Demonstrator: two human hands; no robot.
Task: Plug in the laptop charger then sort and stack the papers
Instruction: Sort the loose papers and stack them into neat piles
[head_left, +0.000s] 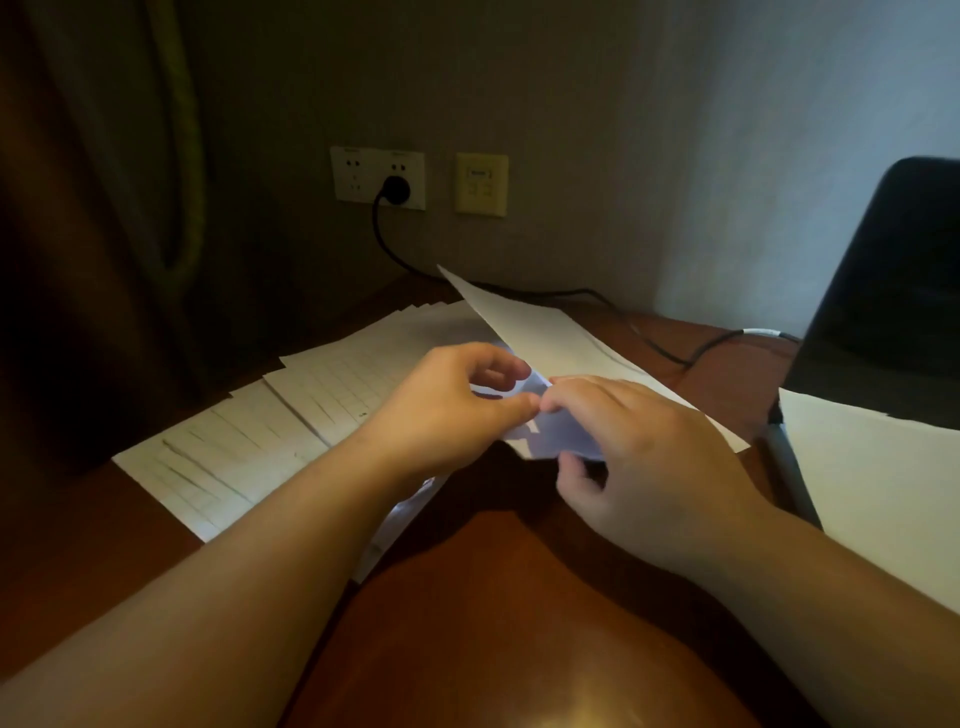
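Both the left hand (457, 400) and right hand (639, 457) pinch a raised sheet (540, 332); spread papers (291, 415) lie left of them, a laptop (883, 301) right.

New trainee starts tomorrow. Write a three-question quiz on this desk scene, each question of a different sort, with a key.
1. True or false: the black plug sits in the wall socket.
2. Multiple choice: the raised sheet is gripped by A) the left hand only, B) the right hand only, C) both hands.
3. Fill in: the printed papers lie spread on the wooden desk to the ______ of the hands.

Key:
1. True; its black cable runs toward the laptop.
2. C; both pinch its near corner.
3. Left.
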